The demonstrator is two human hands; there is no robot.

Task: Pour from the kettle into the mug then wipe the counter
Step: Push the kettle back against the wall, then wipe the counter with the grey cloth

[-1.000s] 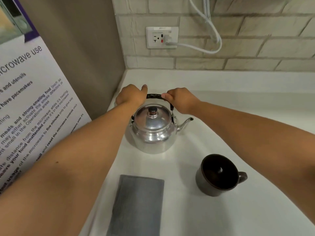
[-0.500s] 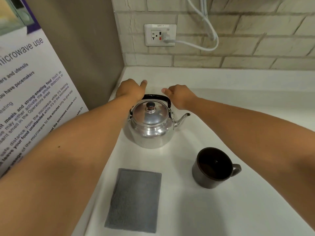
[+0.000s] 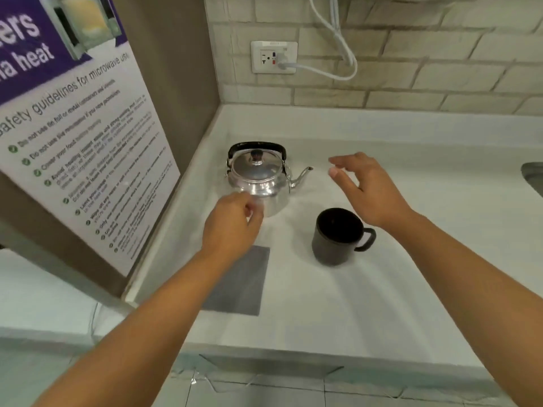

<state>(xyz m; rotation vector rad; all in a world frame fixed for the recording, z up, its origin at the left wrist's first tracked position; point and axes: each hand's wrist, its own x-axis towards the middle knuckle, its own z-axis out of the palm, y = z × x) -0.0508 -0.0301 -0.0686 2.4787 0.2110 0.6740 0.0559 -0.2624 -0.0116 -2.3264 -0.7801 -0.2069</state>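
Note:
A shiny metal kettle (image 3: 258, 174) with a black handle stands upright on the white counter (image 3: 352, 304), spout pointing right. A dark mug (image 3: 338, 236) stands to its front right, handle to the right. A grey cloth (image 3: 244, 286) lies flat in front of the kettle, partly under my left forearm. My left hand (image 3: 232, 227) hovers in front of the kettle with fingers loosely curled and nothing in it. My right hand (image 3: 367, 189) hovers right of the spout and above the mug, fingers spread, empty.
A side panel with a microwave safety poster (image 3: 82, 142) bounds the counter on the left. A brick wall at the back carries a socket (image 3: 274, 57) with a white cable. A sink edge (image 3: 533, 177) shows at the far right.
Both hands have let go of the kettle handle and drawn back towards me. The view has pulled back and now shows the counter's front edge.

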